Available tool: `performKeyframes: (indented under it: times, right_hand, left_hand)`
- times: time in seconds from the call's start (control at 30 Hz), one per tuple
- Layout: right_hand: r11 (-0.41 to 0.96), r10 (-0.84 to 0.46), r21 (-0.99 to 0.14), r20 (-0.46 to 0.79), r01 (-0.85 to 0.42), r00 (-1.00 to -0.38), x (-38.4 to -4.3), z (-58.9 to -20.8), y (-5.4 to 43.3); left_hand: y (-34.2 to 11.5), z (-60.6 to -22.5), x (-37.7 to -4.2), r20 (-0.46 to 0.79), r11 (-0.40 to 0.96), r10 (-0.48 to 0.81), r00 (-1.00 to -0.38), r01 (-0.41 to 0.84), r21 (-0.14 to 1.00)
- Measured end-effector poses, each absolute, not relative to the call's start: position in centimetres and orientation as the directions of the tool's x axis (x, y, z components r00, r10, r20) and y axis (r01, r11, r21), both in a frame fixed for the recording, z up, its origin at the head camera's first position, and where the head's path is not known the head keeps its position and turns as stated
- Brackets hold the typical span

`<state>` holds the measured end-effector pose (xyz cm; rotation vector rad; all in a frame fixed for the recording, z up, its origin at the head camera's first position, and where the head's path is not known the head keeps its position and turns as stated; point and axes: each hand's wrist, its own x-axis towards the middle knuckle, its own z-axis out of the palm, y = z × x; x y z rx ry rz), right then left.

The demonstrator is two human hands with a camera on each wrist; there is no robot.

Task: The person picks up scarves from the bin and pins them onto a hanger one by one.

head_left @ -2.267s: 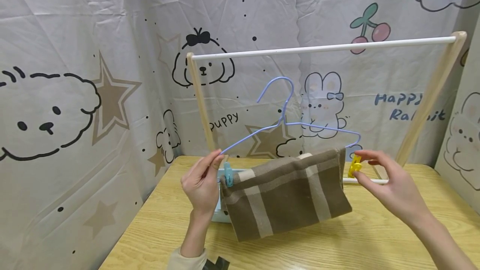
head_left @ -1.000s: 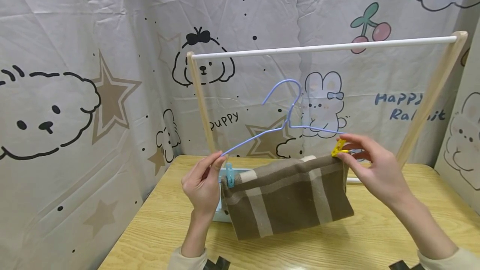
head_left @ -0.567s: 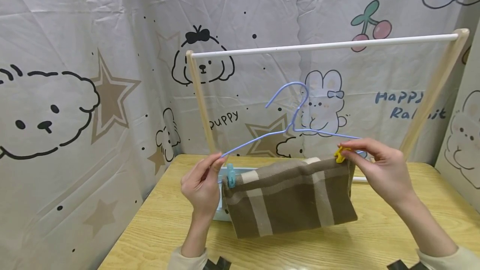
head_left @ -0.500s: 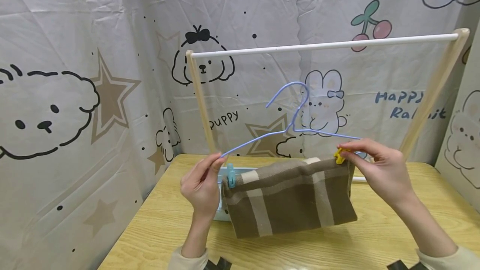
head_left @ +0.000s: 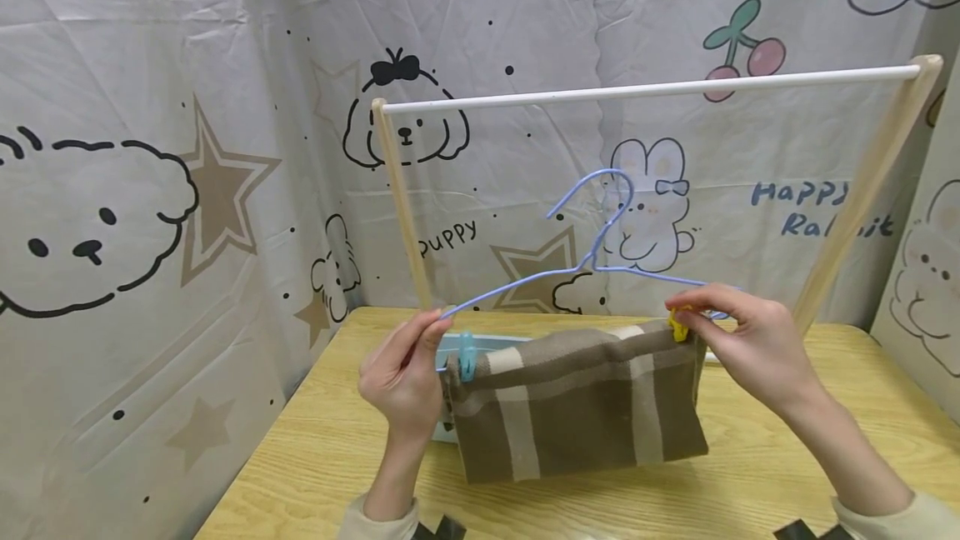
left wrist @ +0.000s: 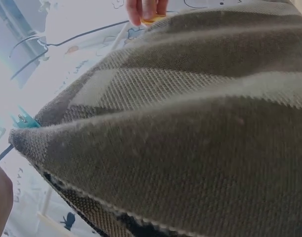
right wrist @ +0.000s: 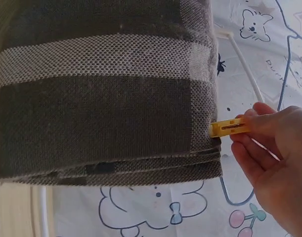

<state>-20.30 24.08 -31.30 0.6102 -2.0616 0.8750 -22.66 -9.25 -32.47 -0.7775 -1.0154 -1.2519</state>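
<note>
My left hand pinches the left end of a thin periwinkle-blue clothes hanger, its hook pointing up. A folded brown plaid cloth hangs over the hanger's lower bar. Near the cloth's left end, a light-blue clothespin is clipped on its top edge. My right hand pinches a yellow clothespin between thumb and fingers at the cloth's top right corner. In the right wrist view the yellow clothespin has its tip right at the cloth's edge. The hanger's right end is partly hidden behind the right hand.
Behind the hanger stands a rack with a white top bar and wooden posts. A pale-blue container sits behind the cloth, mostly covered by it. Below is a wood-grain table; a printed curtain surrounds it.
My right hand has brought the yellow clothespin leftward from beside the cloth to its top right corner. The hanger's hook has shifted right and slightly down. My left hand keeps its pinch.
</note>
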Motion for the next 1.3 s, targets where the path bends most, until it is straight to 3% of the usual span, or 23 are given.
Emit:
performKeyframes:
  times: [0.23, 0.63, 0.9, 1.1, 1.3]
  right_hand:
    - [0.633, -0.168, -0.264, 0.871, -0.728, -0.462, -21.0, -32.4, 24.3]
    - [0.776, -0.193, -0.228, 0.803, -0.588, -0.565, -21.1, -32.6, 24.5]
    - [0.729, -0.346, -0.087, 0.809, -0.679, -0.476, -21.0, -32.7, 24.9]
    - [0.729, -0.305, -0.135, 0.814, -0.671, -0.495, -20.8, -32.4, 24.7]
    - [0.715, -0.227, -0.202, 0.838, -0.670, -0.496, -20.5, -31.9, 24.9]
  left_hand:
    - [-8.9, -32.1, -22.1, 0.939, 0.193, -0.328, 0.104, 0.980, -0.042]
    - [-8.5, -32.3, -21.9, 0.945, 0.191, -0.300, 0.131, 0.979, -0.075]
    - [-8.7, -32.1, -21.9, 0.943, 0.223, -0.296, 0.153, 0.971, -0.087]
    - [-9.2, -32.2, -22.2, 0.947, 0.205, -0.294, 0.129, 0.976, -0.069]
    - [-9.6, -32.1, -22.4, 0.947, 0.198, -0.320, 0.028, 0.980, 0.038]
